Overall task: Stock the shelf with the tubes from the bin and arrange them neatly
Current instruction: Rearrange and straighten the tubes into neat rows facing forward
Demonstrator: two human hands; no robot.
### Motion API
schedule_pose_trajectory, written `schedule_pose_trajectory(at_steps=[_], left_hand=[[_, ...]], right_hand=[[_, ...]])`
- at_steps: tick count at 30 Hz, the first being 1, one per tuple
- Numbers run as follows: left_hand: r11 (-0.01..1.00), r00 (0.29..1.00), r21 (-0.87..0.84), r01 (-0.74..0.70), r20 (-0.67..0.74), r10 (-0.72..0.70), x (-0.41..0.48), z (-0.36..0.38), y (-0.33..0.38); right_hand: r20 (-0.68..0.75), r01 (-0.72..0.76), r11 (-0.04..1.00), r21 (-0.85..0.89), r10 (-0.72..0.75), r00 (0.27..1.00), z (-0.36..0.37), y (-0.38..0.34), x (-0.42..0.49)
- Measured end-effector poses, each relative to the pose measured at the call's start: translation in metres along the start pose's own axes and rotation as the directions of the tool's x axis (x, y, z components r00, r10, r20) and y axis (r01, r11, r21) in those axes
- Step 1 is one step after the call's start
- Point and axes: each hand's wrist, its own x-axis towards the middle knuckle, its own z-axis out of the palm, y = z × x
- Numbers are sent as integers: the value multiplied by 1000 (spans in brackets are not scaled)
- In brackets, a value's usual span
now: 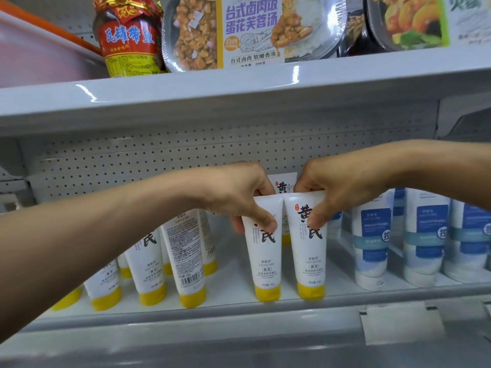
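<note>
left hand [239, 197] pinches the left tube [265, 261] and right hand [326, 192] pinches the right tube [310, 261] near their tops; both stand cap-down, side by side, on the shelf [239, 312]. yellow-capped tubes [186, 261] stand to the left, blue-labelled tubes [372, 248] to the right.

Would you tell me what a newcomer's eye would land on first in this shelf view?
Both hands meet centrally: the left hand pinches one white yellow-capped tube and the right hand its neighbour, both cap-down at the front of the shelf. Blue-labelled tubes stand to their right, and a red-labelled jar sits on the upper shelf, at the left.
</note>
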Motion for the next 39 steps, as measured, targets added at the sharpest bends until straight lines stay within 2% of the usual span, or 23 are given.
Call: schedule_pose_trajectory(at_steps=[21,27,39], left_hand=[[999,999,35,35,-6,-35,-5,1,3],[999,999,-5,48,2,-48,-7,3,1],[998,993,12,67,-96,-65,0,9,-3]], right_hand=[[23,-23,998,61,22,999,2,2,-1],[61,3,996,84,-8,998,-1,1,1],[46,46,994,100,-51,998,0,3,12]])
